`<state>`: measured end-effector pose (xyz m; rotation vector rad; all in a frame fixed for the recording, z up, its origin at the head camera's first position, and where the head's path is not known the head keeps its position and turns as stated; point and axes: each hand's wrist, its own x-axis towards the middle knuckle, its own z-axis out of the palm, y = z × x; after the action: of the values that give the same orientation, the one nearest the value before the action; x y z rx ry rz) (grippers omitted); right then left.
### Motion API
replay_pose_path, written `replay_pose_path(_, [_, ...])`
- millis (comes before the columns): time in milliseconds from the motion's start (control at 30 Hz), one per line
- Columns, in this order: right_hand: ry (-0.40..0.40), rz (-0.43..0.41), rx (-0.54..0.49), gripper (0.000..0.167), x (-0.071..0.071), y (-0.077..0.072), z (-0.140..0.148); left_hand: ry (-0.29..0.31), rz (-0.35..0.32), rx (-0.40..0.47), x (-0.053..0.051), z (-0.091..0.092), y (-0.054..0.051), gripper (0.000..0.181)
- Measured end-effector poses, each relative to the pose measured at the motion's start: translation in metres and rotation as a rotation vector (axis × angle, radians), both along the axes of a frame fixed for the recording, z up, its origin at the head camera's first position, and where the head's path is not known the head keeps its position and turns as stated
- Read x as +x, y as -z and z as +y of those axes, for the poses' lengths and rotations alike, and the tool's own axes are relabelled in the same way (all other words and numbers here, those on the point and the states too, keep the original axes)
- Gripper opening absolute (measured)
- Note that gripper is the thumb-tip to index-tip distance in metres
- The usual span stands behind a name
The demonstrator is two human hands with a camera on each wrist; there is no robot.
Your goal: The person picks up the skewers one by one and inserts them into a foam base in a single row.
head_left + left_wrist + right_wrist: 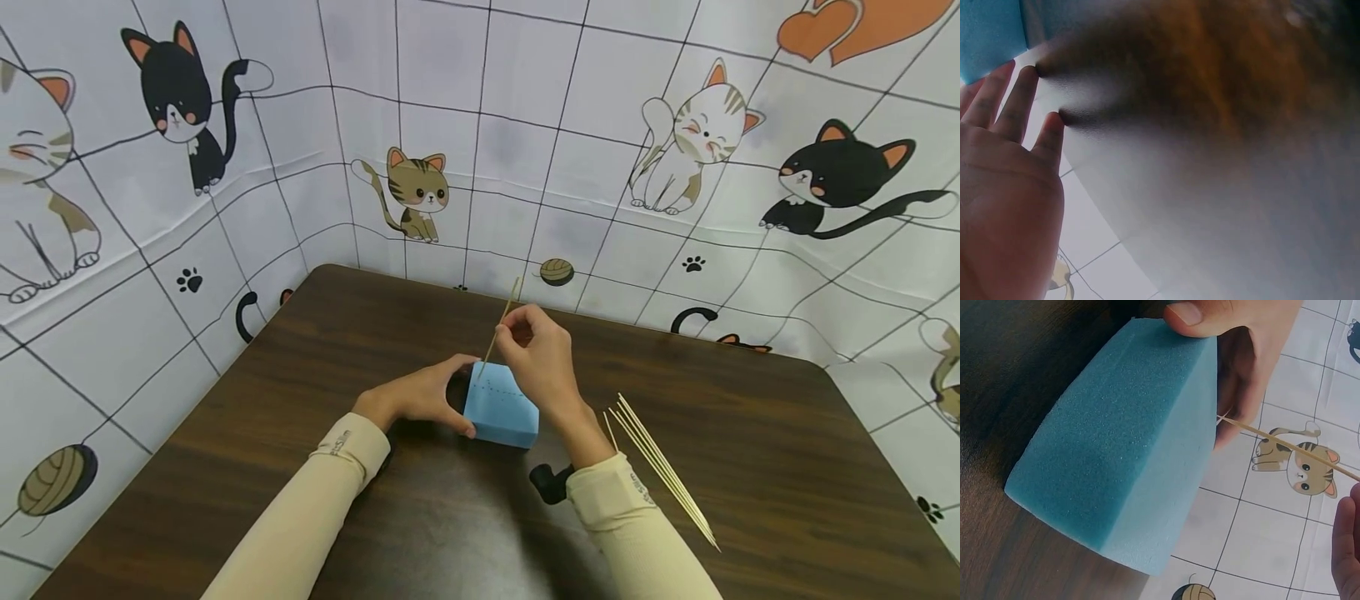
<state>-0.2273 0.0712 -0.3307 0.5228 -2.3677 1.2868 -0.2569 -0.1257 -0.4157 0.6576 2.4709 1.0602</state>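
A blue foam block (501, 412) rests on the table, its top marked with rows of small dark dots. My left hand (420, 393) holds it at the left side, thumb at the near corner and fingers toward the far corner. Above the block, my right hand (546, 360) pinches a thin wooden stick (491, 343) between thumb and fingertips. The stick leans, its lower end at the top's far left part. In the right wrist view, the stick (1285, 445) meets the block's (1097, 425) edge near my left fingers; whether it has entered the foam, I cannot tell.
Several loose wooden sticks (663, 467) lie on the dark wooden table (780, 467) to the right, partly beside my right forearm. A black object (550, 483) is by the right wrist. A white cloth with printed cats (487, 75) surrounds the table's back and sides.
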Motion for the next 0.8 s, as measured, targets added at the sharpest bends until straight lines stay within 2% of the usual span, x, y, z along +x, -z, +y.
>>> replay_pose_path(333, [-0.021, 0.001, 0.01, 0.003, -0.001, 0.004, -0.004, 0.005, -0.011, 0.014, 0.0, -0.001, -0.002, 0.113])
replay_pose_path(800, [-0.038, -0.048, 0.03, 0.005, 0.0, 0.015, -0.006, 0.009, -0.014, 0.008, 0.002, -0.001, -0.004, 0.114])
